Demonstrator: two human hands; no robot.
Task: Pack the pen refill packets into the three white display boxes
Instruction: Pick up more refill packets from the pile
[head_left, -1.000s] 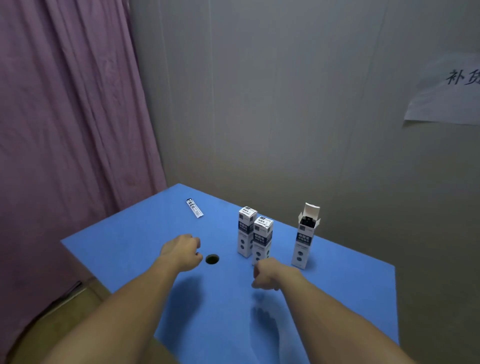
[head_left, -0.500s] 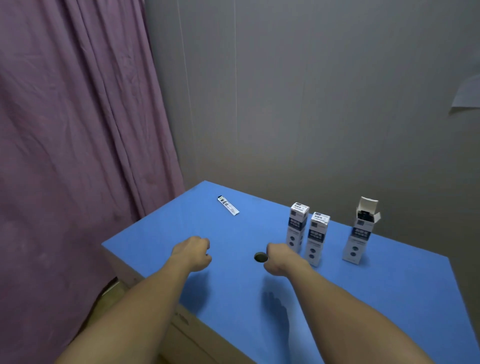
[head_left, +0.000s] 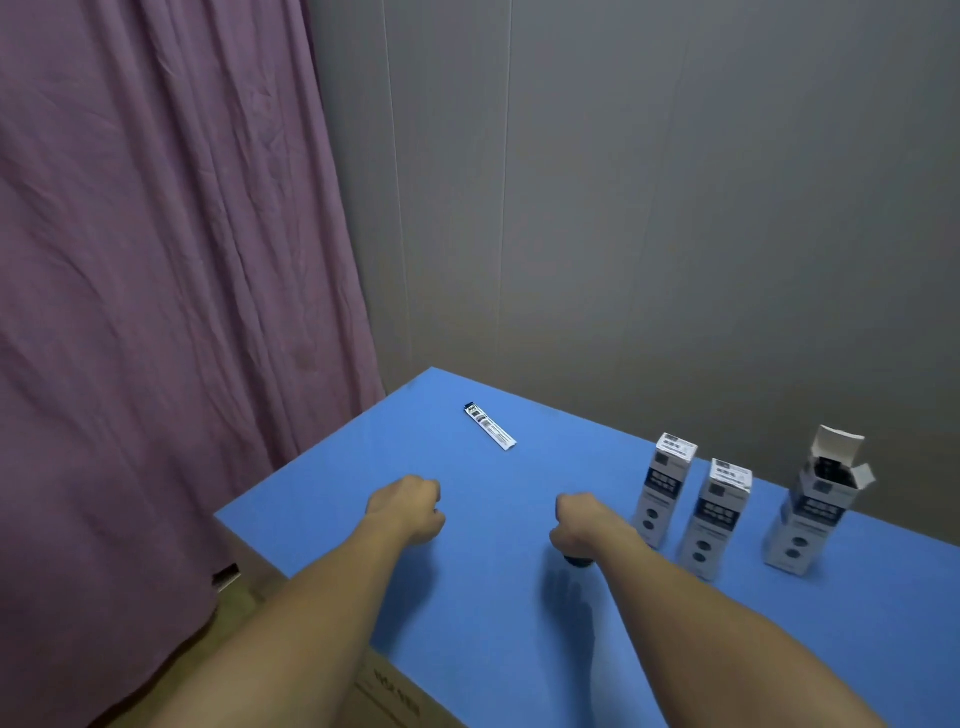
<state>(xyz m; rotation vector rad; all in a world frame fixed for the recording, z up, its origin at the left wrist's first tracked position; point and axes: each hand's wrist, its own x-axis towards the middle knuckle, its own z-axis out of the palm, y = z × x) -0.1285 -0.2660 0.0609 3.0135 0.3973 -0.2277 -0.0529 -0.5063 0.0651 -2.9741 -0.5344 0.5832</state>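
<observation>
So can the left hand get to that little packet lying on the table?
Probably yes. The left hand is fisted and holds nothing, and only bare blue table lies between it and the refill packet farther back.

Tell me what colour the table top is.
Bright blue; the table top shows in the head view.

Both arms outstretched; left hand (head_left: 409, 508) fisted, holding nothing; right hand (head_left: 581, 526) likewise fisted.

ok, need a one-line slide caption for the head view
Both fists, left hand and right hand, hover over the blue table; one refill packet lies loose, third box open.
</observation>
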